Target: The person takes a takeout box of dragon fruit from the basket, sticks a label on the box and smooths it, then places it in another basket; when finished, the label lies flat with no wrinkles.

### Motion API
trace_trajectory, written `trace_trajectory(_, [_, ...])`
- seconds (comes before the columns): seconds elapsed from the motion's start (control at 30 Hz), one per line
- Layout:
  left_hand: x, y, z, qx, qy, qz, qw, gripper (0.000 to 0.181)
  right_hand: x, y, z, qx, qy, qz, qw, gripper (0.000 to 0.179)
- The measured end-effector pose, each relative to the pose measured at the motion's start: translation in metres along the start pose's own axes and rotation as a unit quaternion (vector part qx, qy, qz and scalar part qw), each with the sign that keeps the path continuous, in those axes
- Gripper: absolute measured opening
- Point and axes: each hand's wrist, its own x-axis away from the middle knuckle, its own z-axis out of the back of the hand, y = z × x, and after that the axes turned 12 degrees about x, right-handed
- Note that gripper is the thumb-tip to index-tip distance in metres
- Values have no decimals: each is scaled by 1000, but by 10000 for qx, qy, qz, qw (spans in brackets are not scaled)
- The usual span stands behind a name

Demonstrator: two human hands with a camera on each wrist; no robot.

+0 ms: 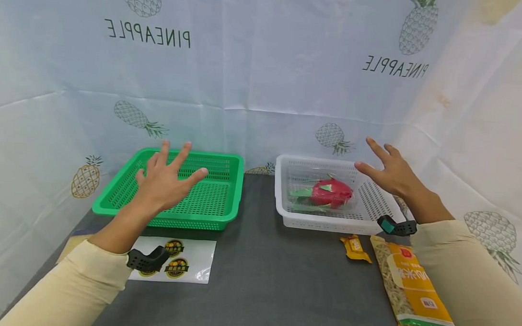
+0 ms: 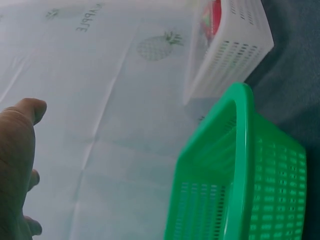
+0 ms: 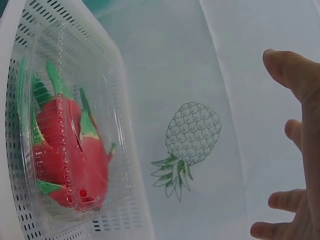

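My left hand (image 1: 163, 183) hovers over the green basket (image 1: 234, 200) with its fingers spread, holding nothing. The right hand (image 1: 390, 172) is raised over the right side of the white basket (image 1: 302, 221), fingers apart and also without anything in them. Inside the white basket lies a red dragon fruit (image 1: 332, 193) with green scales, in a clear plastic box (image 3: 112, 190). In the left wrist view the green basket (image 2: 245, 165) shows below and right of the left thumb. Only part of the right hand (image 3: 300, 150) appears in the right wrist view.
A sheet of round fruit stickers (image 1: 197, 261) lies in front of the green basket. In front of the white one are a small orange packet (image 1: 355, 248) and a yellow bag (image 1: 416, 288), partly behind the right sleeve. A pineapple-print cloth (image 1: 264, 62) stands behind the dark tabletop (image 1: 274, 278).
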Motion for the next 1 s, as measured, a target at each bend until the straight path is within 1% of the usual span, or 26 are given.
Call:
trace_trajectory(0.37, [-3,7,-16,104,0,-3,9999,85,-6,8,-5,-36,-76,-13,10000,84])
trace_trajectory(0.57, [-6,13,-26,297,6,-82,9995,83,-12,14,-6,-145,-122,117,9998,82])
trace_trajectory(0.73, [-9,18,-34,437,-8,-116,9990,83,-15,17,-7,-331,-166,180,9992,83])
trace_trajectory(0.87, [-11,21,-40,496,7,-148,9987,83,-17,21,-9,-540,-270,210,9980,82])
trace_trajectory(1.0, [-12,25,-47,647,10,-201,9977,82,-19,23,-12,-745,-412,238,9961,82])
